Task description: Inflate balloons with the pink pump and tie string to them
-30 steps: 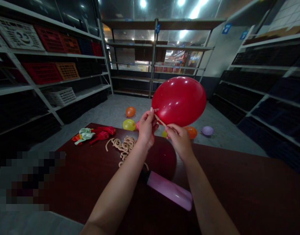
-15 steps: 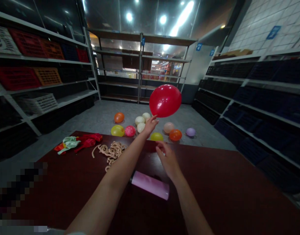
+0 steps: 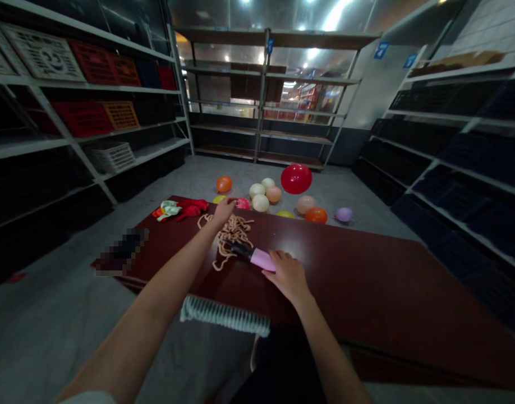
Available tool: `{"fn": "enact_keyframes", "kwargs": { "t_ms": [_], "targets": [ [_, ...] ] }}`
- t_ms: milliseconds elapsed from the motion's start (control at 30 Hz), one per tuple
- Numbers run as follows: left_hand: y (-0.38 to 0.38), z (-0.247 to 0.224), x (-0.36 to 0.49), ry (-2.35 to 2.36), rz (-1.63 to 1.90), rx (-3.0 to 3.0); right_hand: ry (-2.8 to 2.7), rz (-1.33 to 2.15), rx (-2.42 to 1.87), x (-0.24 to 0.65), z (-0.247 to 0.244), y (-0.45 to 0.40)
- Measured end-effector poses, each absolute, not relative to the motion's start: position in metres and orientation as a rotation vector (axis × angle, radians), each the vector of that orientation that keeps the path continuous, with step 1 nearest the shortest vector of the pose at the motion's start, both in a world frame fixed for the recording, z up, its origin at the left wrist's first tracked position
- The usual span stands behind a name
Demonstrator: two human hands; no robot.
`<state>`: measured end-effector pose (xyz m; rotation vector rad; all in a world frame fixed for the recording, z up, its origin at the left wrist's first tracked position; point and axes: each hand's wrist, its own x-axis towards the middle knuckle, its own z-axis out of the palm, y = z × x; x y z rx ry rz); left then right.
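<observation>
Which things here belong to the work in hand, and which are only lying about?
Seem to belong:
pink cylindrical pump, right hand on it
heap of thin tan strands, near left hand
limp red rubber balloons
round inflated balloons

Seemingly only lying about:
white plastic crate
orange plastic crate

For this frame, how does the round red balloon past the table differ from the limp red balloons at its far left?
The round red balloon is inflated and smooth; the limp red balloons are flat and crumpled.
The round one is beyond the table; the limp ones lie on it.
The round one stands apart; the limp ones are bunched.
Both are red.
</observation>
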<state>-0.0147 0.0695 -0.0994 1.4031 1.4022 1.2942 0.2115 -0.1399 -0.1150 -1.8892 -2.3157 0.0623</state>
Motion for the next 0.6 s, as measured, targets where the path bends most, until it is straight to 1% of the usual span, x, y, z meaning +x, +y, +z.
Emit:
{"fn": "enact_keyframes", "kwargs": {
  "t_ms": [100,167,267,367,433,533,600],
  "targets": [
    [0.028,-0.115,-0.059,1.522,1.311,1.457,-2.301,0.038,-1.942,0.209,-0.110,-0.144],
    [-0.002,-0.126,-0.080,1.570,1.325,1.503,-2.279,0.096,-1.932,0.209,-0.107,-0.145],
    [-0.040,-0.141,-0.097,1.647,1.271,1.534,-2.150,0.270,-1.932,0.212,-0.106,-0.145],
    [-0.067,-0.149,-0.101,1.694,1.176,1.618,-1.891,0.451,-1.890,0.216,-0.109,-0.145],
    [-0.079,-0.151,-0.099,1.653,1.131,1.756,-1.659,0.690,-1.777,0.217,-0.113,-0.145],
    [-0.089,-0.154,-0.091,1.516,1.069,1.965,-1.297,1.232,-1.532,0.215,-0.118,-0.150],
    [-0.090,-0.158,-0.085,1.448,1.052,2.056,-1.175,1.421,-1.397,0.213,-0.121,-0.156]
  ]
}}
